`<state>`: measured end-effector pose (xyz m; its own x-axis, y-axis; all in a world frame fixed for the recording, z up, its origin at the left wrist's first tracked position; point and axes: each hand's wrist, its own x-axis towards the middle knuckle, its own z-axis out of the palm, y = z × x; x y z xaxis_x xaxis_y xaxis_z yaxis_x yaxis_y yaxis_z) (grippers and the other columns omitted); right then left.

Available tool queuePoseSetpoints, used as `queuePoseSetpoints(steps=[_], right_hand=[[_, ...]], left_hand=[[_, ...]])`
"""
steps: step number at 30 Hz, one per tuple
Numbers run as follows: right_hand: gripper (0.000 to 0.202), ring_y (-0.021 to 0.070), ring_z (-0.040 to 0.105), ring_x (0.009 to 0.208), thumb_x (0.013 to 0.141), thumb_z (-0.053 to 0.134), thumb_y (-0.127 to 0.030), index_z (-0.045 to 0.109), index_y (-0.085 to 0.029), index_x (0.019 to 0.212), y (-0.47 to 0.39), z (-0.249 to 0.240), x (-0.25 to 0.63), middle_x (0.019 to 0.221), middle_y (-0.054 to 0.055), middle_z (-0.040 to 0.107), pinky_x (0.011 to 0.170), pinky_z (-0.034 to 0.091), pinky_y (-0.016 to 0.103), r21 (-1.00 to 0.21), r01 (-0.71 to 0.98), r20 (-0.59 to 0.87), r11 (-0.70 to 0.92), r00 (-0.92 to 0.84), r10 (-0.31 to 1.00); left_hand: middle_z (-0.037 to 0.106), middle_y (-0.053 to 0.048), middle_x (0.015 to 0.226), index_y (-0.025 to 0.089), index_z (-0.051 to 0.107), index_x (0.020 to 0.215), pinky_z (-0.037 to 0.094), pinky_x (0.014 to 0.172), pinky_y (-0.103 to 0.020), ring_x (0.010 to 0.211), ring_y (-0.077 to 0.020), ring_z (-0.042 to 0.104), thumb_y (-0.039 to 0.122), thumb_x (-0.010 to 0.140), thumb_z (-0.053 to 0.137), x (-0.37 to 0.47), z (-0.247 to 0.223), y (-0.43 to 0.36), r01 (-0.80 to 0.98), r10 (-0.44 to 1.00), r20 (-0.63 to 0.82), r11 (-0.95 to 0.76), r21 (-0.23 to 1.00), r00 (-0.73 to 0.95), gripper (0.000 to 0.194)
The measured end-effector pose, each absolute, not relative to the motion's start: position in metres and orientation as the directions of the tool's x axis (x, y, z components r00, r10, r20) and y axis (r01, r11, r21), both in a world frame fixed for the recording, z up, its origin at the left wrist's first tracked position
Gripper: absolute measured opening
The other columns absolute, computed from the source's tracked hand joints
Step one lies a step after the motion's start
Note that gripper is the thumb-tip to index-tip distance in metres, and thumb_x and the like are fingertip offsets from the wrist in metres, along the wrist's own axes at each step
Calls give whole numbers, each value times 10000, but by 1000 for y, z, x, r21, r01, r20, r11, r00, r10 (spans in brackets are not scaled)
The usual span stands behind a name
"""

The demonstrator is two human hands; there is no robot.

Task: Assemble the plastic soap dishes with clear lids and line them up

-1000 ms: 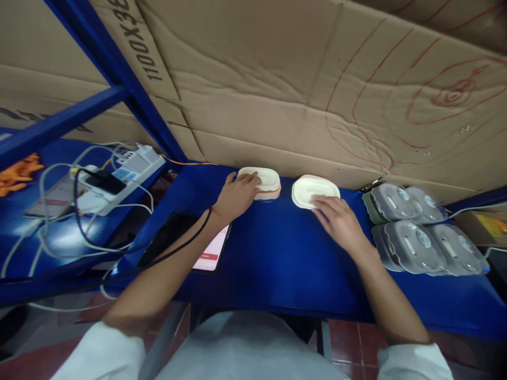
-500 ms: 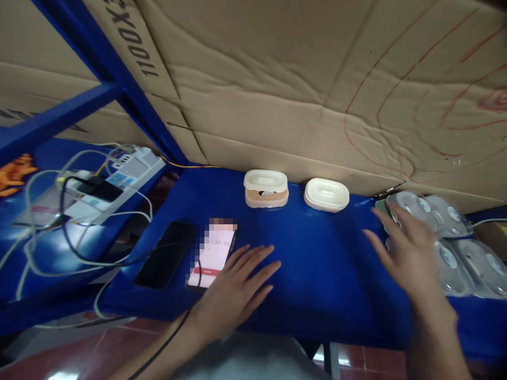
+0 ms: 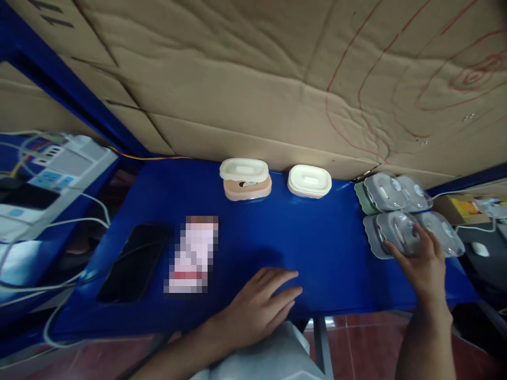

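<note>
My right hand (image 3: 425, 264) is at the right, its thumb and fingers around a clear plastic container (image 3: 396, 229) in the front row of similar ones. My left hand (image 3: 263, 303) rests near the table's front edge, fingers spread, holding nothing. Two oval soap-box-like pieces stand at the back: a peach one (image 3: 247, 189) with a cream tray (image 3: 244, 170) on it, and a cream-topped one (image 3: 309, 179) to its right. Behind the gripped container lie further clear containers (image 3: 385, 192), with a green edge showing at their left.
On the blue table (image 3: 309, 237), a blurred-out lit phone (image 3: 192, 256) and a dark phone (image 3: 132, 264) lie left. Further left are a power strip (image 3: 75, 158) and cables. Cardboard (image 3: 237, 79) stands behind. A small box (image 3: 461, 211) and white mouse (image 3: 480, 249) are far right.
The view has shifted to the right. My right hand has come down onto a clear container and closed around it. My left hand has moved away from the lit phone, toward the front edge.
</note>
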<state>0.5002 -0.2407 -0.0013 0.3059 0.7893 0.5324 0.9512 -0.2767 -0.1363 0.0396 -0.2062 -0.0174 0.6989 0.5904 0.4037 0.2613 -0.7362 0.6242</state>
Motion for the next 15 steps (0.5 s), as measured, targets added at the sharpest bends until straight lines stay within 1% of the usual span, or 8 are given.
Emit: queuePoseSetpoints(steps=[2,4,6,8,10,12,13,15], right_hand=[[804,482,612,1357,847,810,-637,597,-241,1514,-243,-2,497,1432,230,630,1118,523,623,-170,942,563,-288,333,756],[816,489,603,1367,846,829,-601,586,-234,1533,-247,0,488,1463,233,613,1140,510,630,-185,940,604,-286,338,722],[863,493,565,1408,837,840,-598,558,-223,1560,-252,5,465,1508,227,584,1167,479,665,-185,950,655,-252,310,689],[901,482,525,1451,850,832,-596,501,-223,1600,-255,9,427,1551,213,555,1185,447,699,-210,966,651,-153,255,715],[887,455,511,1473,904,783,-581,422,-255,1645,-255,10,380,1586,198,528,1184,451,695,-303,952,516,29,139,846],[864,427,478,1510,939,725,-609,371,-307,1667,-251,4,334,1653,178,459,1179,487,636,-430,878,313,211,-74,947],[878,420,464,1524,941,701,-647,350,-319,1675,-248,0,314,1677,172,428,1178,499,609,-491,822,248,288,-185,951],[927,413,434,1548,935,660,-715,302,-323,1694,-239,-10,287,1708,169,382,1192,495,576,-599,711,179,369,-331,927]], left_hand=[[717,-107,1376,225,689,1302,582,1080,-446,1227,-256,708,163,1051,566,38,-19,-209,273,611,385,-715,644,692,287],[705,-101,1400,248,685,1322,583,1088,-442,1229,-249,709,173,1047,580,35,-22,-215,294,662,336,-653,698,670,303],[695,-85,1424,287,660,1373,576,1111,-450,1248,-244,704,174,1041,594,34,-28,-224,302,717,254,-549,780,649,357],[652,-94,1490,324,575,1481,566,1137,-469,1323,-259,670,208,1026,640,36,-34,-231,260,775,158,-386,885,612,474],[526,-140,1621,352,388,1622,560,1148,-500,1429,-304,601,322,992,732,41,-39,-234,123,831,78,-173,977,551,719],[370,-183,1721,378,164,1694,549,1153,-541,1500,-352,532,495,931,802,47,-41,-231,-77,863,19,23,997,504,1001],[340,-193,1732,389,87,1698,536,1162,-562,1511,-364,517,566,906,807,50,-42,-227,-160,871,-3,94,983,491,1085],[395,-198,1695,383,60,1681,511,1180,-582,1495,-366,536,645,871,809,52,-41,-217,-234,885,-53,179,956,462,1134]])
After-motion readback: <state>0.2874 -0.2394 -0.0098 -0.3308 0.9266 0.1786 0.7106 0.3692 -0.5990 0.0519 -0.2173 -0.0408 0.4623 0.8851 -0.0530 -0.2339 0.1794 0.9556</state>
